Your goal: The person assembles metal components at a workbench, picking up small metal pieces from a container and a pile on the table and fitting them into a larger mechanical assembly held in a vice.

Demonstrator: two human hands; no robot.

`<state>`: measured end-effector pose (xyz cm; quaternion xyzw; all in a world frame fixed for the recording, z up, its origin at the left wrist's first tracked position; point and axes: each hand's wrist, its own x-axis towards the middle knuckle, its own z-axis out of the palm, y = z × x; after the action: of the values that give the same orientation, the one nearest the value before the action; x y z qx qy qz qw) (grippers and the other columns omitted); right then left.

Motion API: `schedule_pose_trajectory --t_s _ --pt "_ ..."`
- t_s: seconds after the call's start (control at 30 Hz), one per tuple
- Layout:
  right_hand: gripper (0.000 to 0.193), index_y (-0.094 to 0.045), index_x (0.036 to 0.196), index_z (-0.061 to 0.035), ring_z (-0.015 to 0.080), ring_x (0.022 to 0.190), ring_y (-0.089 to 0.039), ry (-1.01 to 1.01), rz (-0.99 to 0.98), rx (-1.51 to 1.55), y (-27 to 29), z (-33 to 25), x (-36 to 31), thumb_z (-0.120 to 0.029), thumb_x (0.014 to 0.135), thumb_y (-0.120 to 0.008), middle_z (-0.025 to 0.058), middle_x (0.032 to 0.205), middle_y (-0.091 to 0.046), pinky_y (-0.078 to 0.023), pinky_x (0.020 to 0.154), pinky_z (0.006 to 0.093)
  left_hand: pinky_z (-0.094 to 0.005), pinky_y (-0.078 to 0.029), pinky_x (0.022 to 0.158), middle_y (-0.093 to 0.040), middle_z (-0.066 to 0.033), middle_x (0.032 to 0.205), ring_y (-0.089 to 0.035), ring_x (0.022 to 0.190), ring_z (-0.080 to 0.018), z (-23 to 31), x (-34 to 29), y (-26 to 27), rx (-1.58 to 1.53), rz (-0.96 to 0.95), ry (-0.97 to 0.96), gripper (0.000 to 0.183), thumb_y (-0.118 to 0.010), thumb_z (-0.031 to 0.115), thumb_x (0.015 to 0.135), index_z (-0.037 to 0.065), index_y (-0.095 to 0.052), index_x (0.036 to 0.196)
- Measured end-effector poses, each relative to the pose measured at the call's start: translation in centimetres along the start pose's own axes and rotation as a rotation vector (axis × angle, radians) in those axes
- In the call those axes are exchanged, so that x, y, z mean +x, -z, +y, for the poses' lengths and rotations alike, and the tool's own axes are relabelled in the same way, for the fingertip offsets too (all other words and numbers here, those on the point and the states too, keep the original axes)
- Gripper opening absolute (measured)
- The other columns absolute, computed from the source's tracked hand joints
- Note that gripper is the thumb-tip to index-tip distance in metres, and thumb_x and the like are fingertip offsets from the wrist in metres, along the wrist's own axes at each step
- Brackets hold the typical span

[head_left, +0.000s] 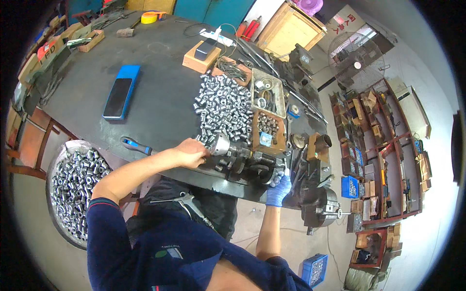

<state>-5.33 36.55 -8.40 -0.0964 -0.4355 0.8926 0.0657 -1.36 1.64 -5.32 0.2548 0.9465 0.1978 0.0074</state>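
Note:
A small bench machine (241, 152) with a round silver chuck (221, 144) stands at the table's front edge. My bare left hand (192, 153) is closed at the left face of the chuck; its curled fingers hide whatever they pinch. At the machine's right end, my right hand (278, 189), in a pale blue-and-white glove, is wrapped around the edge of a dark handwheel (265, 174). A big pile of shiny metal sleeves (223, 106) lies just behind the chuck. Behind the machine sits a cardboard box (277, 143) of darker metal parts.
A round tub (52, 194) full of sleeves stands at left. On the table lie a blue-handled tool (136, 145), a blue-cased device (118, 99) and a parts tray (259, 77). A bench vise (320, 206) is at right. An air gun (191, 204) rests on my lap.

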Motion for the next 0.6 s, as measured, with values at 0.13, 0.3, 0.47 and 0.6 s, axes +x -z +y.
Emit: schedule_pose_trajectory --t_s 0.13,0.3,0.47,0.6 --pt "0.029 -0.056 0.070 -0.0088 0.0057 0.036 -0.038 -0.004 0.040 -0.018 0.0 0.3 -0.2 -0.032 0.087 -0.053 -0.0019 0.048 -0.045 -0.029 0.029 0.0170 -0.0425 -0.047 0.059 -0.060 -0.0145 0.070 -0.060 0.068 -0.0319 0.2 -0.7 0.0 -0.008 0.015 -0.007 0.018 -0.059 0.023 0.067 0.007 -0.062 0.075" --pt "0.032 -0.054 0.064 -0.0108 0.0065 0.033 -0.036 -0.046 0.082 0.013 0.7 0.4 0.3 -0.033 0.087 -0.052 -0.0020 0.045 -0.044 -0.027 0.028 0.0177 -0.0365 -0.047 0.056 -0.059 -0.0115 0.066 -0.060 0.060 -0.0258 0.3 -1.1 0.9 -0.320 0.210 0.126 0.015 -0.061 0.016 0.067 0.004 -0.058 0.074" --pt "0.029 -0.054 0.069 -0.0111 0.0053 0.035 -0.037 -0.065 0.067 0.032 -0.9 0.0 -0.6 -0.034 0.087 -0.052 -0.0032 0.049 -0.046 -0.028 0.028 0.0175 -0.0262 -0.049 0.067 -0.059 -0.0079 0.079 -0.059 0.070 -0.0144 0.9 -2.9 4.9 -1.388 0.382 0.094 0.025 -0.061 -0.002 0.075 -0.006 -0.054 0.098" --pt "0.026 -0.054 0.073 -0.0112 0.0040 0.036 -0.038 -0.128 -0.003 0.097 -0.7 -0.1 -0.2 -0.033 0.087 -0.052 -0.0039 0.053 -0.049 -0.029 0.027 0.0172 -0.0267 -0.049 0.064 -0.062 -0.0117 0.083 -0.062 0.073 -0.0171 2.8 -2.6 6.0 -1.425 0.456 0.069 0.018 -0.061 -0.002 0.078 -0.008 -0.058 0.094"
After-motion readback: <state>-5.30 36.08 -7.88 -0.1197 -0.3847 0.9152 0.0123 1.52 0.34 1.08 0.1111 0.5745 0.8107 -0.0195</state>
